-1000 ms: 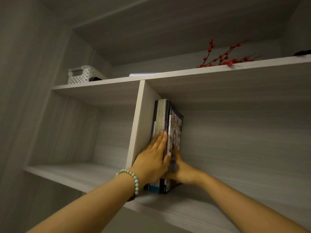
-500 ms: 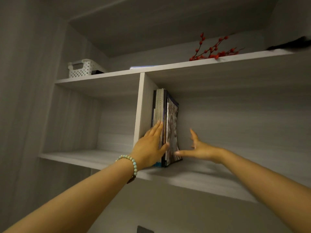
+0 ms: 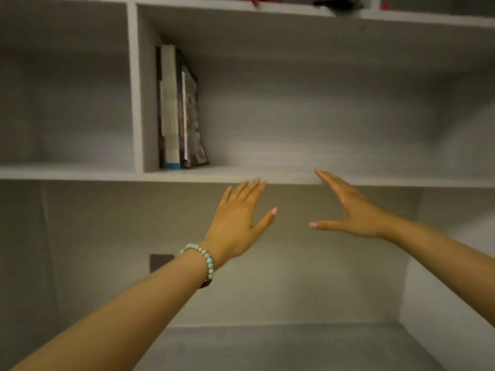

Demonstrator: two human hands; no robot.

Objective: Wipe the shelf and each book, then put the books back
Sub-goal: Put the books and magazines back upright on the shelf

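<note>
Both grips are off the stack now. Left grip (image 3: pixel 235 220): fingers straight and together, thumb out, holding nothing, tips just below the shelf (image 3: pixel 375 180) front edge. Right grip (image 3: pixel 353 212): spread wide, thumb pointing left, also empty, fingertips at the shelf lip.

The books (image 3: pixel 179 108) stand upright at the left end of the bay, tight against the divider (image 3: pixel 135 89). The outermost one leans out a little at its foot.

Handling, my read:
- They look like thin softcovers or magazines, so floppy singly and stiff enough as a pack.
- Covers look glossy and will probably slide against each other.
- Each is light; the whole pack is moderate.
- If they come out again, clamp the full pack across its width at mid-height and put the other grip under the bottom edge. Don't pull by the top corners.

Change vs half a second ago:
- The left grip was flat on the spines and the right was at the outer book's foot. Both have dropped back and now sit well apart from the books.
- My view tilted down, so the upper shelf is now at the frame top.
- The stack hasn't shifted.

It looks placed back, so probably end of task.
</note>
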